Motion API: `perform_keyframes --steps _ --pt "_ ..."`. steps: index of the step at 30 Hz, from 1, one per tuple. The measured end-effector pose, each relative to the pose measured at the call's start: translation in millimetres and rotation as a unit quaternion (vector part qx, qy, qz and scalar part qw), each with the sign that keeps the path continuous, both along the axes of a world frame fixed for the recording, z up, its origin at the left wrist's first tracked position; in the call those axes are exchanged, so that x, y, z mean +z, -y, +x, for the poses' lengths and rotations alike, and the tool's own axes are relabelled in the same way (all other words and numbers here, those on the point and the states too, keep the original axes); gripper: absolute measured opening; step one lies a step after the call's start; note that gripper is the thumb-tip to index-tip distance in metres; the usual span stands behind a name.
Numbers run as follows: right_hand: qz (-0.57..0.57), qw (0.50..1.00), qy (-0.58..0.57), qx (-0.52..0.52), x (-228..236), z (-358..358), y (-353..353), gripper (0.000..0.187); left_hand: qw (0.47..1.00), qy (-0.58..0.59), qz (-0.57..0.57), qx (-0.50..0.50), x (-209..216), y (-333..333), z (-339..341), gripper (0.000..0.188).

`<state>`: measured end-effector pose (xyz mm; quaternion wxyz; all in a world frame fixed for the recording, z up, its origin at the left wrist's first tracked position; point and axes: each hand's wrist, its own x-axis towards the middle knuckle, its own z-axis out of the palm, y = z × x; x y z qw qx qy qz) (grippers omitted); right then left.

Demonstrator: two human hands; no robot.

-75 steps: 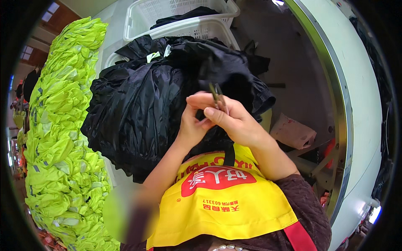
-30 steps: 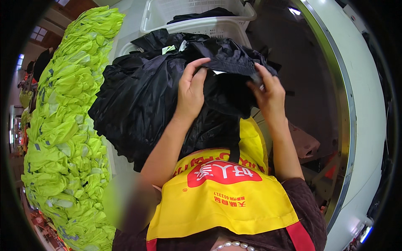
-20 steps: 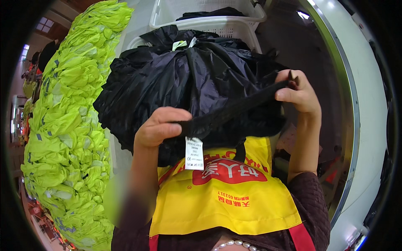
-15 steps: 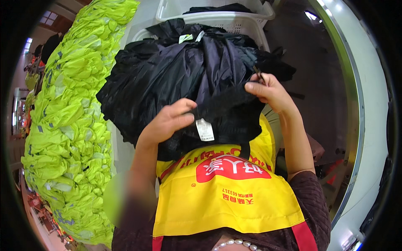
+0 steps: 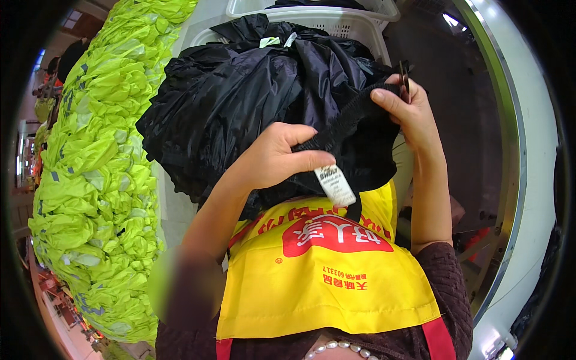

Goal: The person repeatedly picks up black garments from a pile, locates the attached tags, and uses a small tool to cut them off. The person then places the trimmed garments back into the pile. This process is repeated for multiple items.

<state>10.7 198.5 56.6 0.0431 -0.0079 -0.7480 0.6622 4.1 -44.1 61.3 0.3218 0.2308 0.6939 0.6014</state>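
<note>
My left hand [image 5: 271, 157] pinches the gathered elastic edge of a black garment [image 5: 371, 147] between thumb and fingers. A white care label [image 5: 336, 186] hangs from the cloth just below that thumb. To the right and farther up, my right hand [image 5: 413, 114] grips the other end of the same edge, so the band runs slantwise between both hands. Dark thread snips [image 5: 404, 79] stick up from the right hand's fingers; their lower part is hidden. The garment's lower part drapes toward my yellow apron [image 5: 324, 300].
Ahead lies a big heap of shiny black garments [image 5: 234, 90], partly over a white plastic basket [image 5: 354, 27]. Another white basket [image 5: 387, 11] stands behind it. A long pile of neon-yellow garments [image 5: 90, 198] lines the left; a pale metal-edged table [image 5: 528, 150] curves along the right.
Both hands have moved to the right, the right one also farther up. The black garment's edge now slants more steeply, and the label has swung right with it.
</note>
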Motion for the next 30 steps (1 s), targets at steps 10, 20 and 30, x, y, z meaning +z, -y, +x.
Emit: perform_keyframes --steps 10,20,30 --pt "-0.010 0.997 0.003 -0.070 -43 -32 -14 0.028 0.975 0.192 0.026 -0.111 -34 -18 -5 0.008" --pt "-0.041 0.994 0.087 -0.050 -64 -31 -2 0.034 0.990 -0.060 0.113 -0.058 -9 -29 -3 0.010" --pt "0.008 0.999 0.034 -0.040 -44 -15 7 0.033 0.982 0.181 0.033 -0.036 -8 -37 -6 0.010"
